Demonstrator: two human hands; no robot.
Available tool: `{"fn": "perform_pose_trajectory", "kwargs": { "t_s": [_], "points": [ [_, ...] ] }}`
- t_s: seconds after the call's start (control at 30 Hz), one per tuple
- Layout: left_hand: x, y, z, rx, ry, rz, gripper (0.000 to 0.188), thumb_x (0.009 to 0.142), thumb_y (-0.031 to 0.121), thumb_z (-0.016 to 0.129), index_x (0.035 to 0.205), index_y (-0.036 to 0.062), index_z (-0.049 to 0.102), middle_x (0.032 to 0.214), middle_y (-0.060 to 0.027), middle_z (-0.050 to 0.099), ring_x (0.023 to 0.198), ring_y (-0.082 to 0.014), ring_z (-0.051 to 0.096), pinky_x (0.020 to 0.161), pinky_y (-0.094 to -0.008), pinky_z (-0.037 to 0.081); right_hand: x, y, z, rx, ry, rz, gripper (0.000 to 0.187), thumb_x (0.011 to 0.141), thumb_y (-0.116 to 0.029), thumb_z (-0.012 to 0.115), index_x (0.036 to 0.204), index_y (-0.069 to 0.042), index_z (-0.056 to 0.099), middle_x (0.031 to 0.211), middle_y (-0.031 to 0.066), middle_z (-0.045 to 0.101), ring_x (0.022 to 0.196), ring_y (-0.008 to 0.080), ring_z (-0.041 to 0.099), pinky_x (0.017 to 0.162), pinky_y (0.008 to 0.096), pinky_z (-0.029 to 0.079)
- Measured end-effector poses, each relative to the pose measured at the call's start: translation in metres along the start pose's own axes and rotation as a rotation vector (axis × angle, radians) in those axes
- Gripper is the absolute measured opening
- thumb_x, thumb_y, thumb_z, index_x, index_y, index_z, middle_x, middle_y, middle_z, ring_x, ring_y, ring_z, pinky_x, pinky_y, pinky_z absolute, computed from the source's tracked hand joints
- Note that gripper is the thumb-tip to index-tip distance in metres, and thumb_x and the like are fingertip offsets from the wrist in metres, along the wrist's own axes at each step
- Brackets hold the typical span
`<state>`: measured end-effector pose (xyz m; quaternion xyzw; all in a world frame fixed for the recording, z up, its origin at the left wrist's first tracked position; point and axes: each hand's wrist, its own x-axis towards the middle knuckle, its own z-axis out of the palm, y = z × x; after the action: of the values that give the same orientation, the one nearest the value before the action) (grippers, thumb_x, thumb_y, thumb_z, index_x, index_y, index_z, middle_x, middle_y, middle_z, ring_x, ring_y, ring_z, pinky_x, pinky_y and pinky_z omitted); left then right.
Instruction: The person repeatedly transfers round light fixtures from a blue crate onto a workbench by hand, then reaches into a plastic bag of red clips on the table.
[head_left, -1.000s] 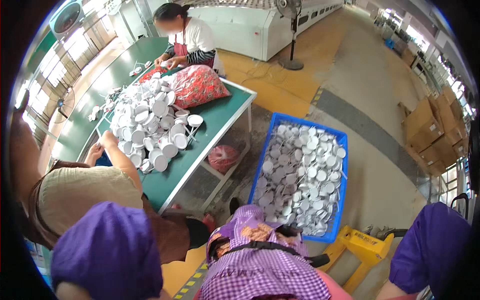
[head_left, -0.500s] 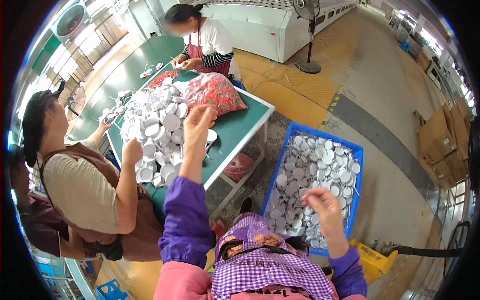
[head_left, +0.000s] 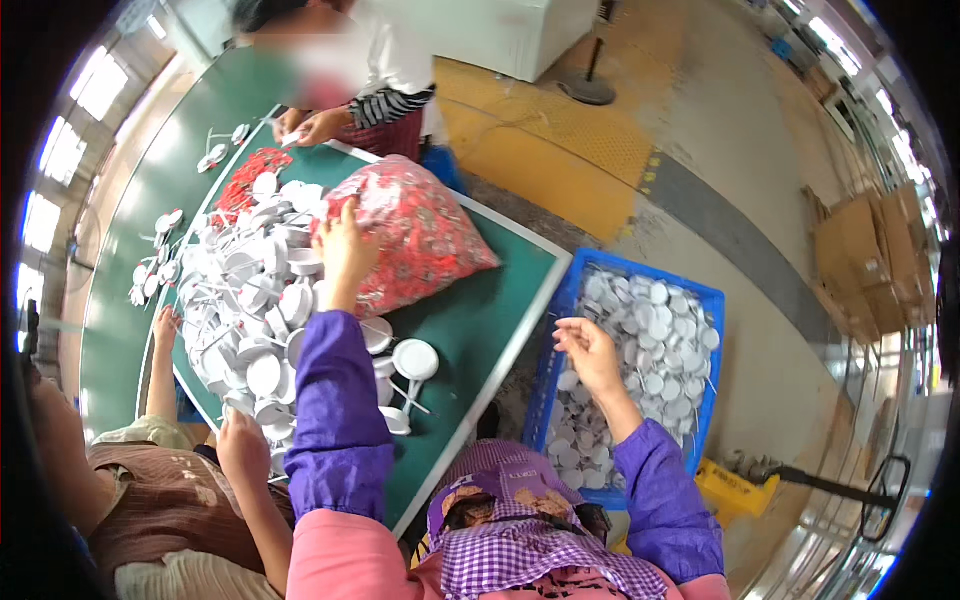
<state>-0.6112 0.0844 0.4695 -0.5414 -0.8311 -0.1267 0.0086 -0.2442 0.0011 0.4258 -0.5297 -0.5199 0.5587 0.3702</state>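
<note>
My left hand reaches over the green table, fingers spread, at the edge between a heap of white round discs with thin tails and a clear plastic bag of small red and grey pieces. It looks to touch the bag's near side; firm contact cannot be made out. No object shows in it. My right hand hovers over the left part of a blue crate full of the same white discs. Its fingers are loosely bent and apart, with nothing seen in them.
A person across the table handles a small white piece beside loose red pieces. Another person at my left has a hand by the heap. Yellow equipment with a black handle stands behind the crate; cardboard boxes are at far right.
My view has moved closer to the table. My left hand has gone forward to the bag and its fingers have spread. My right hand has shifted left over the crate.
</note>
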Motion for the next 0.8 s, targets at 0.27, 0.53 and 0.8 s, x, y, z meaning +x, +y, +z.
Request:
{"fn": "perform_pose_trajectory", "kwargs": {
  "t_s": [0.27, 0.53, 0.8],
  "points": [
    [-0.021, -0.004, -0.005, -0.302, 0.048, 0.303, 0.010, 0.070, 0.016, 0.065, 0.076, 0.0086, 0.061, 0.073, -0.0094, 0.061, 0.079, -0.0274, 0.056, 0.082, -0.0420, 0.038, 0.078, -0.024, 0.074, -0.084, -0.086, -0.007, 0.017, 0.085, -0.004, 0.055, 0.101, 0.002, 0.057, 0.087, 0.0084, 0.063, 0.078, 0.0116, 0.060, 0.070, 0.0238, 0.048],
    [-0.041, -0.004, -0.006, -0.453, 0.058, 0.387, 0.014, 0.076, 0.008, 0.059, 0.089, 0.0044, 0.057, 0.084, -0.0123, 0.056, 0.082, -0.0309, 0.054, 0.071, -0.0398, 0.044, 0.132, -0.119, 0.175, -0.344, -0.181, -0.734, 0.015, 0.082, -0.004, 0.055, 0.096, 0.000, 0.059, 0.088, 0.0142, 0.063, 0.080, 0.0269, 0.062, 0.070, 0.0306, 0.048],
    [-0.051, -0.008, 0.002, -0.674, 0.066, 0.221, 0.015, 0.081, 0.008, 0.055, 0.093, 0.0011, 0.059, 0.085, -0.0180, 0.056, 0.082, -0.0355, 0.055, 0.072, -0.0400, 0.045, 0.200, -0.113, 0.250, -0.807, -0.225, -0.971, 0.026, 0.076, -0.010, 0.060, 0.101, -0.004, 0.060, 0.097, 0.0134, 0.059, 0.096, 0.0306, 0.053, 0.084, 0.0383, 0.043]
  ]
}}
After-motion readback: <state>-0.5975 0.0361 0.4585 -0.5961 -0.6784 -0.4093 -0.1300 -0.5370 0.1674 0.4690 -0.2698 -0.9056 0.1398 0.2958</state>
